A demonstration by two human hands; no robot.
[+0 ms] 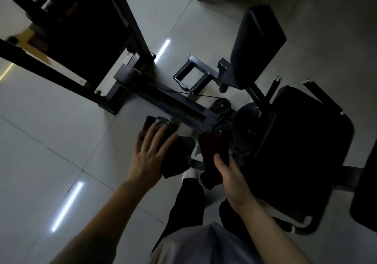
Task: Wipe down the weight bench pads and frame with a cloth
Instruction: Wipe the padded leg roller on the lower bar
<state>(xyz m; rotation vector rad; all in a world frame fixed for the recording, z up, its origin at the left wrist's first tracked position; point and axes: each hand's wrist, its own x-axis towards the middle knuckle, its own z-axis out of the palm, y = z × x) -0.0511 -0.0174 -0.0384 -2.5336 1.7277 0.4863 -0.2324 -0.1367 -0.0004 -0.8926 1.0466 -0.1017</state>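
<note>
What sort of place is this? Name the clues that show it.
Most likely a gym or fitness room. A black padded seat sits on a metal machine frame with a cable pulley wheel, all standing on a glossy tiled floor.

No readable text, labels or numbers

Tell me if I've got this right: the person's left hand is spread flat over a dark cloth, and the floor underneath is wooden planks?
Not quite. The head view shows the left hand spread over the dark cloth, but the floor is pale glossy tile with visible joints, not wooden planks.
</note>
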